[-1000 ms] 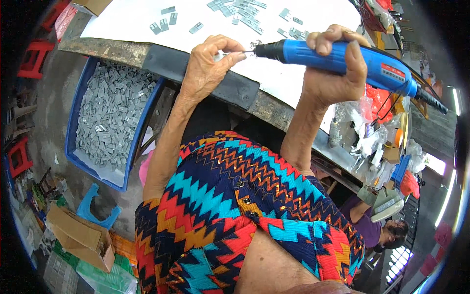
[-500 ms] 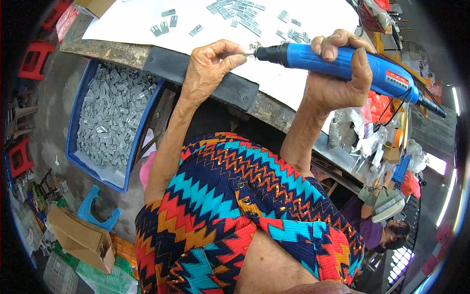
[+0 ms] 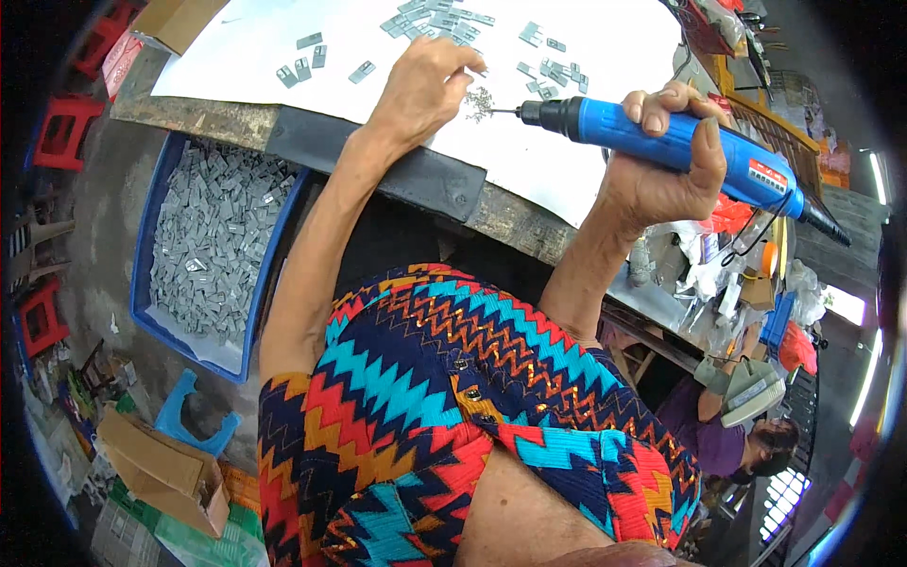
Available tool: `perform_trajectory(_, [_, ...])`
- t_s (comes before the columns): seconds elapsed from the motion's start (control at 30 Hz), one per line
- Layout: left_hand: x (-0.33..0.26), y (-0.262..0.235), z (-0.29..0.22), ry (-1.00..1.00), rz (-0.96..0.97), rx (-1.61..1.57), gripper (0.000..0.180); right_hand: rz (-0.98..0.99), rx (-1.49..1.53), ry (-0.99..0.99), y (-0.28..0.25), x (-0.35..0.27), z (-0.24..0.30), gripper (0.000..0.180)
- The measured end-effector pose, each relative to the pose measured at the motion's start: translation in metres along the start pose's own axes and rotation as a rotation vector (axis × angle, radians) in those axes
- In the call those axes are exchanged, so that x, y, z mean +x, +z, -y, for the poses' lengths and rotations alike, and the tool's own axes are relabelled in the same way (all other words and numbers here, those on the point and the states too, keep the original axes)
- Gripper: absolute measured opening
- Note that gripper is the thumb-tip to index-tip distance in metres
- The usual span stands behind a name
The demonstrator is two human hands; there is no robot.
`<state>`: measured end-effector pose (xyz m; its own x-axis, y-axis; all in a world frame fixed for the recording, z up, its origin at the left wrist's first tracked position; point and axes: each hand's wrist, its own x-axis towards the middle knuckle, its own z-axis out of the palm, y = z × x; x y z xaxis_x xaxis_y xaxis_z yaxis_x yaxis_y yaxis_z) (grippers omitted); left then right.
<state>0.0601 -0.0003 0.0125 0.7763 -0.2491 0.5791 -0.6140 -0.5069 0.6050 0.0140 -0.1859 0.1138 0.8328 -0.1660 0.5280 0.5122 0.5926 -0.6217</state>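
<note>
My right hand (image 3: 671, 161) wraps round a blue electric screwdriver (image 3: 652, 137) with a black nose and a cable at its rear. It is held level, and its thin metal bit points left at a heap of tiny dark screws (image 3: 479, 102) on a white sheet (image 3: 529, 165). Above and left of that heap hovers my left hand (image 3: 420, 90), its thumb and forefinger curved and slightly apart; I see nothing between them. Beyond it lie several small grey rectangular pieces (image 3: 435, 19), some with dark slots, and a few more (image 3: 557, 71) sit above the screwdriver.
A blue tray (image 3: 142, 246) full of similar grey pieces stands below the table's left edge. Black padding (image 3: 378, 165) covers part of the front edge. A cardboard box (image 3: 161, 463) and blue stool (image 3: 198, 420) are lower left. Plastic bags clutter the right; a person (image 3: 709, 430) sits there.
My left hand has come off the screwdriver's bit and moved up, its fingers loosening. The screwdriver has shifted right and slightly down, with its bit now showing bare beside the screws.
</note>
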Motion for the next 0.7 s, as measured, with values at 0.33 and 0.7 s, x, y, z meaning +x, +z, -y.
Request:
perform_trajectory(0.33, [0.021, 0.037, 0.021, 0.118, 0.095, 0.392, 0.013, 0.028, -0.043, -0.002, -0.013, -0.004, -0.003, 0.019])
perform_trajectory(0.7, [-0.001, 0.016, 0.016, 0.04, 0.112, 0.35, 0.01, 0.052, -0.112, -0.029, -0.011, -0.002, -0.013, 0.019])
